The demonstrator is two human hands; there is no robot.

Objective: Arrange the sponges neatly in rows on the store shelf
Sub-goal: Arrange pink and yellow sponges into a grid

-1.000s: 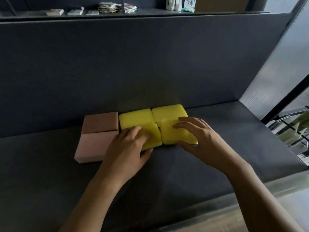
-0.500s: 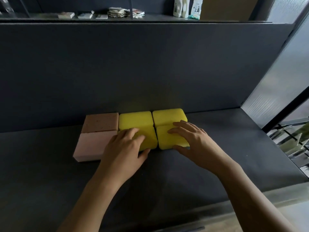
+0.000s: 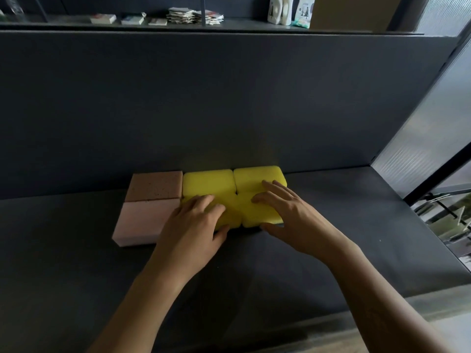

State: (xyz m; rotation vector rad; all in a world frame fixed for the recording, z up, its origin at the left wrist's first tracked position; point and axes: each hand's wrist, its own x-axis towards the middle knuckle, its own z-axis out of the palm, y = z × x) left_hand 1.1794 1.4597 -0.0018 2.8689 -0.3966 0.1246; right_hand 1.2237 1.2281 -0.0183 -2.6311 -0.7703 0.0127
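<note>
Work surface: a dark grey, matte store shelf (image 3: 344, 212) backed by a plain dark grey upright panel (image 3: 229, 98).

Sponge block, centre of the frame:
- Four bright yellow, rounded-corner foam sponges form a two-by-two block set against the back panel.
- The rear-left yellow sponge (image 3: 207, 183) and the rear-right yellow sponge (image 3: 254, 175) touch side by side.
- The front-left yellow sponge (image 3: 232, 215) and the front-right yellow sponge (image 3: 257, 214) sit directly in front of them, touching each other and the rear pair.
- At the block's left side, touching it, lie two rectangular sponges – a brownish-pink speckled sponge (image 3: 155, 186) at the rear and a pale pink sponge (image 3: 142, 221) at the front. The pale pink sponge reaches further toward the bottom of the frame than the yellow ones.

Hands:
- The left hand (image 3: 193, 228) rests palm-down on the front-left yellow sponge. Its fingers (image 3: 204, 202) lie close together, slightly bent, on the top face; the thumb sits against the front edge.
- The right hand (image 3: 295, 215) rests palm-down on the front-right yellow sponge. Its fingers (image 3: 275, 187) are spread apart and nearly straight, the longest reaching onto the rear-right yellow sponge; the thumb lies along the front edge.

Surroundings: an upper shelf (image 3: 242, 25) along the top of the frame carries a stack of flat packets (image 3: 193, 16), white plastic bottles (image 3: 280, 10) and a brown cardboard box (image 3: 354, 12). A ribbed translucent side panel (image 3: 428, 118) closes the right of the frame.
</note>
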